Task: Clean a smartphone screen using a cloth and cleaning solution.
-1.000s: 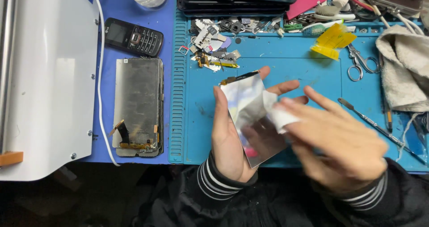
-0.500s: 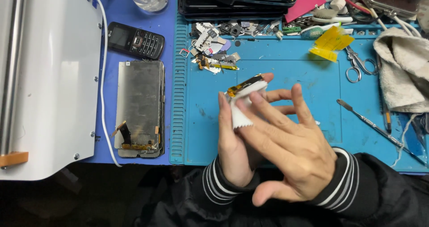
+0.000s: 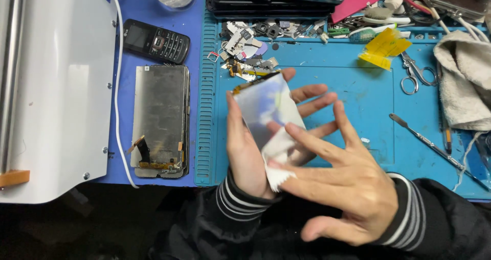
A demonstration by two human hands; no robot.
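Observation:
My left hand [image 3: 245, 152] holds a shiny phone display panel [image 3: 265, 106] upright by its edges, over the blue work mat [image 3: 358, 86]. My right hand [image 3: 337, 183] presses a small white wipe [image 3: 279, 155] against the lower part of the panel, fingers spread. A second display panel [image 3: 161, 119] with a flex cable at its bottom lies flat on the dark blue mat to the left.
A black keypad phone [image 3: 156, 40] lies at the back left beside a white machine [image 3: 56, 86]. Small loose parts [image 3: 250, 48], yellow tape [image 3: 383, 48], scissors [image 3: 414, 73], a metal spudger [image 3: 429, 145] and a grey cloth [image 3: 465, 76] lie on the mat.
My right hand has slid the white wipe down the panel from its top to its lower end, uncovering the shiny face.

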